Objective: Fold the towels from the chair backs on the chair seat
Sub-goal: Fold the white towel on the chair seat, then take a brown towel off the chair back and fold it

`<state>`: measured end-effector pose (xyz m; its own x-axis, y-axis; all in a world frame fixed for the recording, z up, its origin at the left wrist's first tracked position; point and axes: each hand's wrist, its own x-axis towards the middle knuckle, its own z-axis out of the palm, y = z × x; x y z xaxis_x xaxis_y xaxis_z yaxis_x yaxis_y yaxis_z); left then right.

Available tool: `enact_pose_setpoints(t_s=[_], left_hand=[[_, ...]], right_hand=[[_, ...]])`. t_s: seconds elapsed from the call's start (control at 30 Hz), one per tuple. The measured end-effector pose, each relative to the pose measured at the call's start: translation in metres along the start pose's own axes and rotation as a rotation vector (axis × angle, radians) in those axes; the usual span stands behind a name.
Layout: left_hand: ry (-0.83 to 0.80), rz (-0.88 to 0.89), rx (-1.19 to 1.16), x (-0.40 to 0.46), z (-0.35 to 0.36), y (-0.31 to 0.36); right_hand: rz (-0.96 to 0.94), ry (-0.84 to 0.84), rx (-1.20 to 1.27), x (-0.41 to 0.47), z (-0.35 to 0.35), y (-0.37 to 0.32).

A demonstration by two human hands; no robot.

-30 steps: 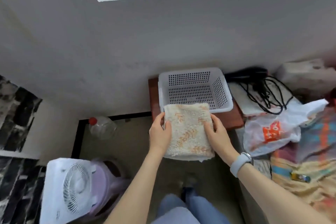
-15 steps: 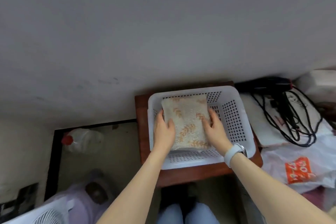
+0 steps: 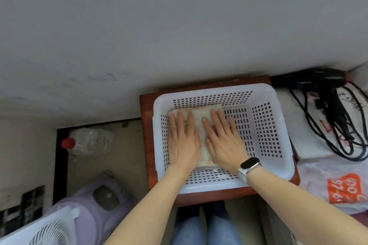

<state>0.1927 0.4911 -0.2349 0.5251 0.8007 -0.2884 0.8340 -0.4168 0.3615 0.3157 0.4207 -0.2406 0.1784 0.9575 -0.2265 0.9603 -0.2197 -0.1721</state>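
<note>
A folded cream towel with an orange leaf pattern [image 3: 201, 135] lies flat in the left half of a white perforated plastic basket [image 3: 264, 131]. The basket stands on a small reddish-brown wooden stool [image 3: 146, 145] against the wall. My left hand [image 3: 183, 141] lies palm down on the towel's left part, fingers straight. My right hand [image 3: 223, 141], a white smartwatch on its wrist, presses flat on the towel's right part. Most of the towel is hidden under both hands.
A black hair dryer [image 3: 310, 81] with a tangled cord lies on a white bag right of the basket. A white plastic bag with orange print [image 3: 344, 187] is below it. A red-capped plastic bottle [image 3: 89, 141], a purple stool [image 3: 95, 205] and a white fan [image 3: 47, 232] stand at left.
The towel went from held in front of the basket to lying inside it. My hands moved from gripping its sides to resting flat on top of it.
</note>
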Motion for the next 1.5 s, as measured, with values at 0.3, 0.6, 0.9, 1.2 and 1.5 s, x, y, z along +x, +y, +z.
enact_pose_setpoints(t_s=[0.3, 0.6, 0.9, 1.2, 1.5], left_hand=[[-0.019, -0.069, 0.135, 0.008, 0.021, 0.006], [-0.066, -0.142, -0.170, -0.012, -0.069, 0.026], [0.494, -0.438, -0.423, -0.156, -0.194, -0.017], [0.886, -0.953, -0.413, -0.454, -0.163, -0.071], [0.996, -1.451, -0.435, -0.787, 0.008, 0.008]], right_hand=[[-0.030, -0.140, 0.024, 0.011, 0.016, 0.014], [-0.028, -0.208, 0.313, 0.014, -0.086, 0.001], [-0.407, -0.163, 0.400, -0.009, -0.202, -0.130], [-0.918, -0.308, 0.367, -0.193, -0.173, -0.317], [-1.367, -0.642, 0.097, -0.489, -0.056, -0.397]])
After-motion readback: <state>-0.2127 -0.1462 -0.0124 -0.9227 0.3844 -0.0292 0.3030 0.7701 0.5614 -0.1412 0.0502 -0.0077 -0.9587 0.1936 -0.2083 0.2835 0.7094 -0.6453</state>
